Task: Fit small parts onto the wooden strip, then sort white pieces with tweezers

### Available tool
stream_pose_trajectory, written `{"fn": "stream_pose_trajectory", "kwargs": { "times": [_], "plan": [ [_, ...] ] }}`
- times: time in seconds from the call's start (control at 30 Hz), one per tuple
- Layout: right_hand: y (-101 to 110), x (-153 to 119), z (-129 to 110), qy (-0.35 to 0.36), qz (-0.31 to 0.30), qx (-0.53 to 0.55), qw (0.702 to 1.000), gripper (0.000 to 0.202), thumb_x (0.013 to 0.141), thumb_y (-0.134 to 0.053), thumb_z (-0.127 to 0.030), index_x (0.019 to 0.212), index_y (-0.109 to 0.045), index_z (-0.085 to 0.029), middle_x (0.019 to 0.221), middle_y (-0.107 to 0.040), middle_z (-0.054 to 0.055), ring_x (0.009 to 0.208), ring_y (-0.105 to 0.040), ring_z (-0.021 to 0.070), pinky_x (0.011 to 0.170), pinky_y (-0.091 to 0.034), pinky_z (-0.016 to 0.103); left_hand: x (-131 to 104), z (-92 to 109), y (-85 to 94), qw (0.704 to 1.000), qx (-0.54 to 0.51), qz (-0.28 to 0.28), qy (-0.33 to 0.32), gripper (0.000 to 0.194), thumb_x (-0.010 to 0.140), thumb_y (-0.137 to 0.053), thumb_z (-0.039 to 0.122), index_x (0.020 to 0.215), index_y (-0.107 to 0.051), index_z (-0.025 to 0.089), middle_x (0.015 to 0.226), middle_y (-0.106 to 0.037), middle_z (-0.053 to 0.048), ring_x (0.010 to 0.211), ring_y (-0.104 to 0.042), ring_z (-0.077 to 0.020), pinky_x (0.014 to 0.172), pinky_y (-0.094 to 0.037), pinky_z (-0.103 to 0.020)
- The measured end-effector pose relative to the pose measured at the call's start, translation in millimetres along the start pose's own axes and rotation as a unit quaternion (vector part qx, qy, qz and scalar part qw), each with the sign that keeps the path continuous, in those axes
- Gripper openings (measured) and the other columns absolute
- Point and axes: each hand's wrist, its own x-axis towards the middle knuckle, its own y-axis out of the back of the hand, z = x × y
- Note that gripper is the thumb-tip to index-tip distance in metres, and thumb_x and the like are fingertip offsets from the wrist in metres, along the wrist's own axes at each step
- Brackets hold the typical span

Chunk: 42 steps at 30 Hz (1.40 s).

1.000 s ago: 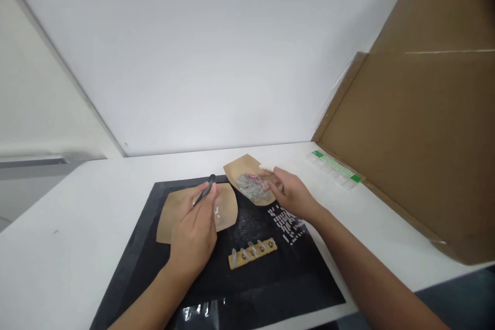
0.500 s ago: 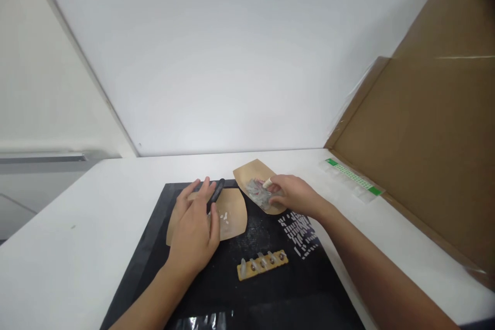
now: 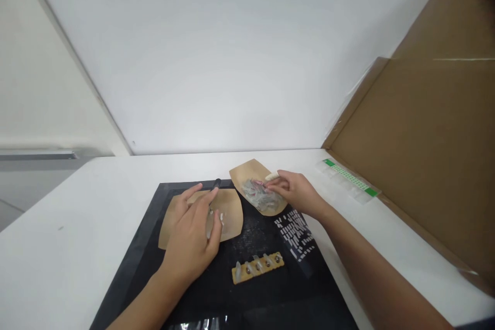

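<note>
Head view: a black tool (image 3: pixel 217 183) is held among the loosely spread fingers of the left hand (image 3: pixel 193 229), above the left tray (image 3: pixel 234 203). The fingertips of the right hand (image 3: pixel 276 185) are bunched at the clear pieces (image 3: pixel 257 196) in the right tray (image 3: pixel 247 167); whether one is pinched cannot be told. A studded yellow strip (image 3: pixel 257 269) is laid on the black mat (image 3: pixel 201 294), nearer than both trays.

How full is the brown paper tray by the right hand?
Not empty: a heap of clear pieces covers much of the brown paper tray, but its far end is bare.
</note>
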Motion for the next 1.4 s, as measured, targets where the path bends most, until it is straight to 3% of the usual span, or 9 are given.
{"fn": "stream_pose_trajectory", "kwargs": {
  "times": [0.3, 0.5, 0.83, 0.97, 1.4],
  "plan": [
    [1, 2, 1, 0.005, 0.026, 0.023, 0.999, 0.031, 0.084, -0.078, -0.038, 0.078, -0.052, -0.022, 0.094, -0.080, 0.007, 0.092, -0.076, 0.0235, 0.078, -0.058, 0.034, 0, 3, 1.8, 1.000, -0.016, -0.012, 0.006, 0.042, 0.097, -0.054, 0.019, 0.139, -0.052, 0.017, 0.123, -0.069, -0.012, 0.136, -0.046, -0.0386, 0.106, -0.046, -0.059],
    [-5, 4, 6, -0.007, 0.049, 0.127, 0.991, 0.034, 0.076, -0.086, -0.039, 0.083, -0.058, -0.021, 0.093, -0.080, 0.007, 0.085, -0.077, 0.0230, 0.073, -0.061, 0.033, -1, 4, 2.2, 1.000, -0.016, -0.022, 0.002, 0.039, 0.096, -0.055, 0.019, 0.136, -0.054, 0.017, 0.123, -0.068, -0.011, 0.134, -0.046, -0.0362, 0.108, -0.045, -0.055],
    [-4, 2, 4, -0.001, 0.115, 0.080, 0.990, 0.030, 0.076, -0.086, -0.035, 0.087, -0.063, -0.020, 0.096, -0.080, 0.008, 0.086, -0.079, 0.0234, 0.076, -0.062, 0.034, -2, 4, -0.5, 0.999, -0.026, -0.021, -0.010, 0.035, 0.096, -0.056, 0.018, 0.132, -0.056, 0.017, 0.122, -0.067, -0.012, 0.130, -0.048, -0.0356, 0.109, -0.042, -0.055],
    [0, 1, 3, -0.001, 0.085, 0.098, 0.992, 0.034, 0.076, -0.085, -0.035, 0.095, -0.062, -0.019, 0.102, -0.079, 0.009, 0.088, -0.079, 0.0227, 0.078, -0.063, 0.035, -3, 4, -0.5, 0.999, -0.034, -0.022, -0.010, 0.034, 0.097, -0.056, 0.019, 0.131, -0.056, 0.017, 0.121, -0.067, -0.011, 0.129, -0.048, -0.0355, 0.109, -0.042, -0.055],
    [-5, -7, -14, 0.032, 0.049, 0.133, 0.989, 0.031, 0.079, -0.086, -0.041, 0.088, -0.065, -0.020, 0.095, -0.080, 0.008, 0.091, -0.077, 0.0230, 0.081, -0.064, 0.036, -1, 8, 0.0, 0.997, -0.063, -0.032, -0.017, 0.032, 0.098, -0.055, 0.017, 0.130, -0.057, 0.018, 0.119, -0.066, -0.011, 0.127, -0.047, -0.0336, 0.109, -0.041, -0.054]
  ]
}}
